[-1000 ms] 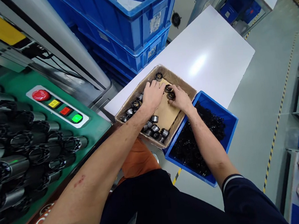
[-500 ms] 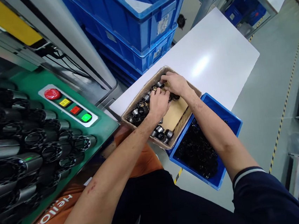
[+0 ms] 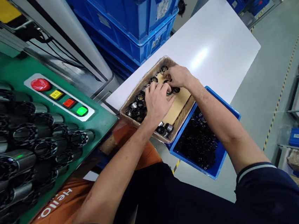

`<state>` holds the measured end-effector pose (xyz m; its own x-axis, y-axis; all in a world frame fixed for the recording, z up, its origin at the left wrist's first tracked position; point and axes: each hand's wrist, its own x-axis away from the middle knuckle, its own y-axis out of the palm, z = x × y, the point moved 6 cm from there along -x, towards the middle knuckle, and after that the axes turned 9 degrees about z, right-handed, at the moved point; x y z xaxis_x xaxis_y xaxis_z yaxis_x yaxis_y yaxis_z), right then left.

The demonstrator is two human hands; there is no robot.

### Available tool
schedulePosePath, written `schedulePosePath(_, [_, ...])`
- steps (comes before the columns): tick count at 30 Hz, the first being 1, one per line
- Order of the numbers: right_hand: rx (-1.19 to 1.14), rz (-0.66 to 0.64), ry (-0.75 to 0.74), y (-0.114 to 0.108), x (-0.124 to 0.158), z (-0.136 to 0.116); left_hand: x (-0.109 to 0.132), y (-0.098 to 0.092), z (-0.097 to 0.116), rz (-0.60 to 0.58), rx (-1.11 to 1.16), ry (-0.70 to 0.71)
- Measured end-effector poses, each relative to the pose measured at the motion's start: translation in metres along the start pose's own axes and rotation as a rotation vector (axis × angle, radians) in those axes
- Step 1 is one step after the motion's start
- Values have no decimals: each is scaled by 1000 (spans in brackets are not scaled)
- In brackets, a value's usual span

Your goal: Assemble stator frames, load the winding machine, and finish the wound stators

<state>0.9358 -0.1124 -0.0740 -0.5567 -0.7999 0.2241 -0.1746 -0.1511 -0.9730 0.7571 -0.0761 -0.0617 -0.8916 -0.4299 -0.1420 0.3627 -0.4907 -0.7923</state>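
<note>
Palms down, left hand (image 3: 158,100) and right hand (image 3: 180,76) curl over rings (image 3: 135,112) in the box (image 3: 184,118); from here I can't tell either's grip.

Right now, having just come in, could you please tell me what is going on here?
A person's left hand and right hand are working among rings in a lined box at the edge of a white table. The right hand is nearer the box's far end; whether either hand grips a ring is hard to tell. A brown sheet lies in the box, partly bare. Beside the box, a blue bin holds black parts.
</note>
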Motion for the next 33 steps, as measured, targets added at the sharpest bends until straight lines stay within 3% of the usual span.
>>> schedulePosePath(3, [-14,52,47,-1,29,-3,54,-31,16,128,204,-7])
schedulePosePath(6, [-17,64,145,12,54,-9,131,-46,27,155,401,91])
schedulePosePath(10, [-30,59,271,27,61,-13,229,-51,12,67,492,72])
schedulePosePath(13, [-43,34,299,27,51,-14,279,-65,-10,71,476,19])
schedulePosePath(17, [-40,20,305,0,51,-23,318,-101,-39,166,474,-19])
schedulePosePath(21, [-57,103,225,-63,99,-55,356,-154,-74,383,446,-98])
schedulePosePath(25, [-190,245,-28,-139,185,-112,416,-210,-114,704,407,-255])
schedulePosePath(27, [-279,322,-230,-171,228,-156,446,-231,-134,891,412,-323])
schedulePosePath(28, [-308,360,-422,-185,250,-188,460,-240,-142,996,418,-350])
schedulePosePath(30, [-274,305,-750,-194,287,-263,484,-255,-158,1220,428,-390])
schedulePosePath(33, [-220,173,-1131,-180,317,-391,507,-271,-176,1482,444,-436])
